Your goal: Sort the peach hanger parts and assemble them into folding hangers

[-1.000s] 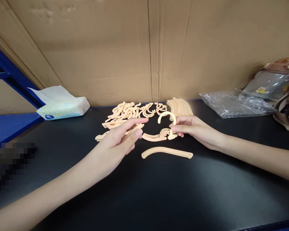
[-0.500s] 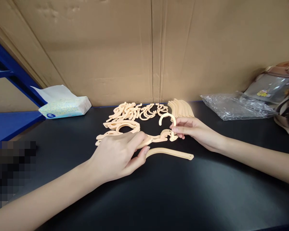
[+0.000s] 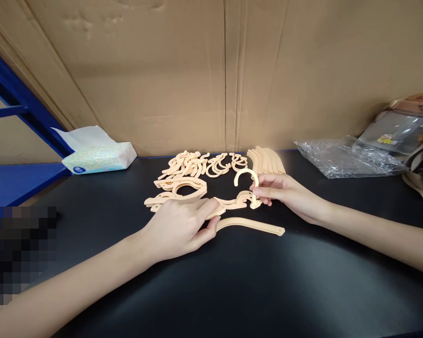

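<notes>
Between thumb and fingers, my left hand grips a beige plastic hanger arm, most of it covered by the hand. My right hand pinches a beige hanger hook by its shank, the curve upward and the round foot downward. A curved hanger arm lies on the table just in front of both hands. Behind them lie more beige hanger pieces, partly hidden by my left hand, and a stacked set with a rounded opening.
At the back are a heap of hanger arms, several loose hooks and a neat row of arms. A tissue pack stands left on the black table. Crumpled clear plastic and a transparent bag lie right.
The view has shifted slightly. Both hands keep their holds on the hanger arm and the hook, with hardly any movement between them.
</notes>
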Demonstrator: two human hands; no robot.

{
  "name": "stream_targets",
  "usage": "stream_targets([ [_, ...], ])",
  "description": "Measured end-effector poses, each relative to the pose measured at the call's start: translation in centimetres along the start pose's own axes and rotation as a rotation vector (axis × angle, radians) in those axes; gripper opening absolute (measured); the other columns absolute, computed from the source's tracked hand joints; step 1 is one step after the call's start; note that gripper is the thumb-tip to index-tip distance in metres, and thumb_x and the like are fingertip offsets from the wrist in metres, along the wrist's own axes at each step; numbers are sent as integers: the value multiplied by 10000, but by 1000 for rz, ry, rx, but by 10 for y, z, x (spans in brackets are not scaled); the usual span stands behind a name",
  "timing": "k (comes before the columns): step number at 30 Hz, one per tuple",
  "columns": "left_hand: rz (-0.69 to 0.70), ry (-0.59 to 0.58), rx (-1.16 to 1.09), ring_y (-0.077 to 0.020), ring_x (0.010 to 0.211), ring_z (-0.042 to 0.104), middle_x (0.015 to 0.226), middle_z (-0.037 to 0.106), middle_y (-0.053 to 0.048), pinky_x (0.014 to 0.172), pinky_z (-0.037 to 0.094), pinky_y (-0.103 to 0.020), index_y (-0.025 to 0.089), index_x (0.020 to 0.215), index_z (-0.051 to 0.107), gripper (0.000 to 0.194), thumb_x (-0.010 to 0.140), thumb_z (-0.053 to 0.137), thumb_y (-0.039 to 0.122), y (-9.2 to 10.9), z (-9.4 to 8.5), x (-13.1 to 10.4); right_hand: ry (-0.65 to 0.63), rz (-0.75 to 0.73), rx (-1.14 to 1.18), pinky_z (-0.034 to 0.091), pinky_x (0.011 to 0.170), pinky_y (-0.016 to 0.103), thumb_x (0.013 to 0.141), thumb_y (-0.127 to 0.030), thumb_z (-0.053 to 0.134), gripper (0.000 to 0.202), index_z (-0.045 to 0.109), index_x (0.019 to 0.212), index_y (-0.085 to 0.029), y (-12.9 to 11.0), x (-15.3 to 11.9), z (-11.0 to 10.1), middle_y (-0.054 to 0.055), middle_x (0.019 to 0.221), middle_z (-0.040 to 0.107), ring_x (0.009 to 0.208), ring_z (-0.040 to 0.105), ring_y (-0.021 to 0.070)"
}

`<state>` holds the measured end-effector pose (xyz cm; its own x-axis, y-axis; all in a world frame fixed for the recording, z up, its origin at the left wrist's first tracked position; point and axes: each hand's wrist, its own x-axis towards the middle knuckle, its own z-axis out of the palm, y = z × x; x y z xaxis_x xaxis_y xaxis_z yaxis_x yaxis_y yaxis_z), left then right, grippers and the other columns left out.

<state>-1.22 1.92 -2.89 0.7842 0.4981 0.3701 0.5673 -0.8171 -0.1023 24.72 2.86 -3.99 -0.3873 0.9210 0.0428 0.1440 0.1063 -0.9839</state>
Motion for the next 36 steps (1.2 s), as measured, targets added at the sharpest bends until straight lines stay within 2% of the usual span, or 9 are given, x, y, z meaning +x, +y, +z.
stream_targets([
  [4,15,-17,-12,-113,520,483,639,562,30,486,285,-229,191,846,536,143,875,396,184,-1,1,-1,-5,-2,0,379,639,273,804,-399,652,211,600,790,-195,0,1,1,-13,711,538,648,459,114],
  [10,30,-21,-23,-123,542,520,649,572,26,500,314,-236,191,858,543,144,887,402,203,2,1,-1,29,10,48,380,621,264,830,-353,629,261,541,1034,-218,0,1,1,-33,720,528,635,465,106],
  [21,59,-5,-39,-119,555,551,662,586,30,507,333,-239,194,861,547,124,876,424,182,3,0,1,14,18,55,394,622,272,811,-359,644,275,515,1009,-219,-1,1,2,-32,723,523,634,468,111],
  [31,49,-58,-54,-129,576,564,693,611,21,523,336,-235,192,897,550,125,880,426,182,1,2,0,-22,9,45,393,629,275,829,-334,631,206,508,943,-215,-2,-1,3,-40,686,549,620,480,107],
  [36,49,-2,-18,-137,573,548,692,608,15,508,331,-240,181,936,566,147,883,431,206,1,3,0,-12,19,29,395,624,270,814,-347,647,211,541,929,-204,-3,-1,4,-33,702,569,621,503,103],
])
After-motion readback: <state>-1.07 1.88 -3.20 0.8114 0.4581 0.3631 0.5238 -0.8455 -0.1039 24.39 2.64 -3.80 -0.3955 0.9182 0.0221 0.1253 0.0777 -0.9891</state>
